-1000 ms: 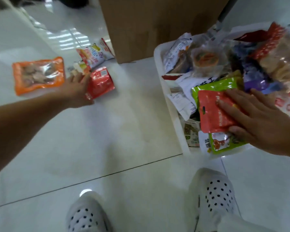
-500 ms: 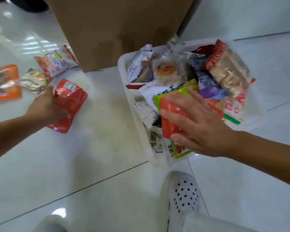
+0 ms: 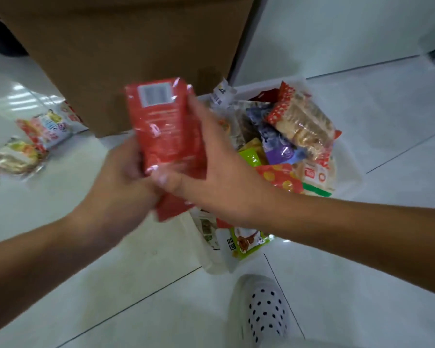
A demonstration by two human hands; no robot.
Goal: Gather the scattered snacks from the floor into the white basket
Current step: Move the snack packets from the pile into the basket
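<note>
Two hands are gripping one thing: we are holding the red glossy plastic snack packet (image 3: 166,129) up in the air between them. Our left hand (image 3: 126,179) is curling round its lower left edge. Our right hand (image 3: 211,177) is pinching it from the other side, thumb across the lower front and fingers running up the right edge.

The packet is standing nearly upright, with its long axis pointing up and the barcode label at the top end, in front of the brown cardboard box (image 3: 126,46). The white plastic basket (image 3: 352,172) is sitting on the pale tiled floor (image 3: 136,272), to the right of the packet and below it, already heaped with snacks. Our right hand is the nearer one to it, hanging over its left side.

So we are judging that the coming move runs rightward and down — with the right hand best placed to carry, and the packet probably needing to tip flat onto the heap.

Well apart on the left, a colourful printed snack bag (image 3: 48,124) and a clear-wrapped snack (image 3: 18,156) are lying on the floor, nearer our left hand.
</note>
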